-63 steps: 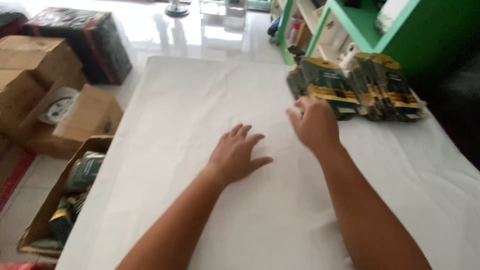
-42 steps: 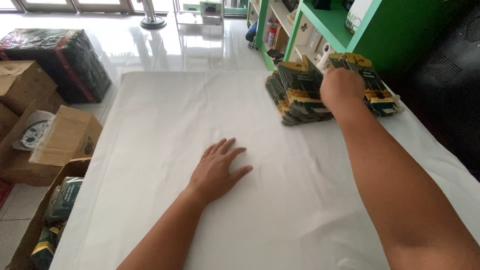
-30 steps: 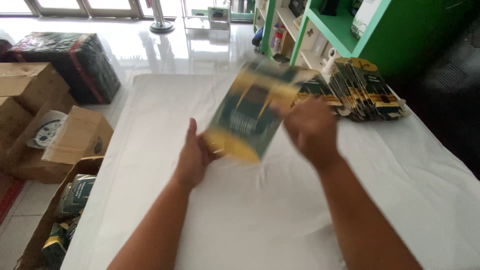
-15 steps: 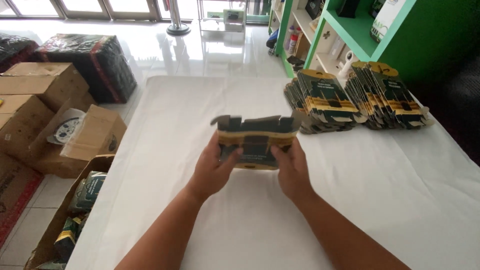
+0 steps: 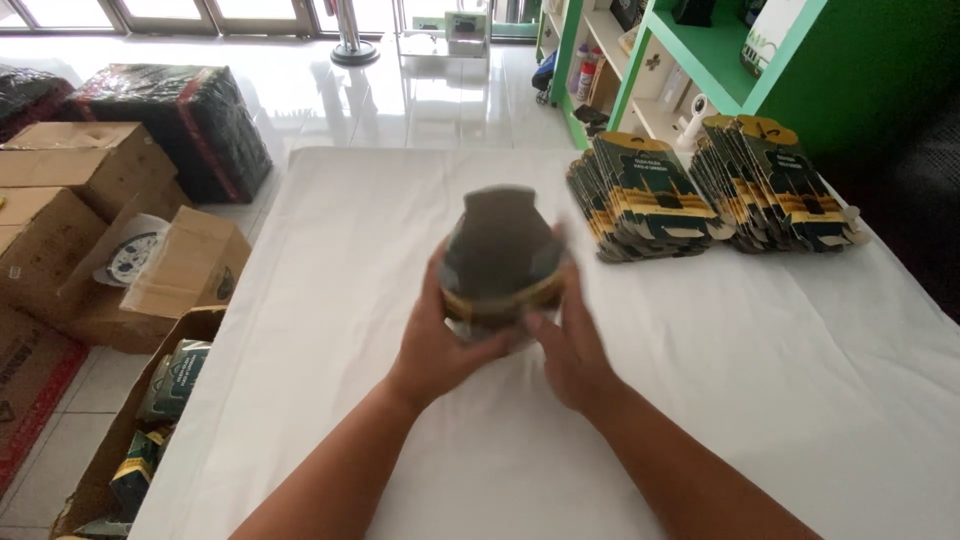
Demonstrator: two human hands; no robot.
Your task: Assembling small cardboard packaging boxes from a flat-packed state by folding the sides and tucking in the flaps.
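Hands on one carton

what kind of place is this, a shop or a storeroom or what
Probably a small shop's packing area. Two stacks of flat printed cartons lie on a white-covered table, cardboard boxes stand on the tiled floor, and green shelves stand behind. Both hands hold one carton.
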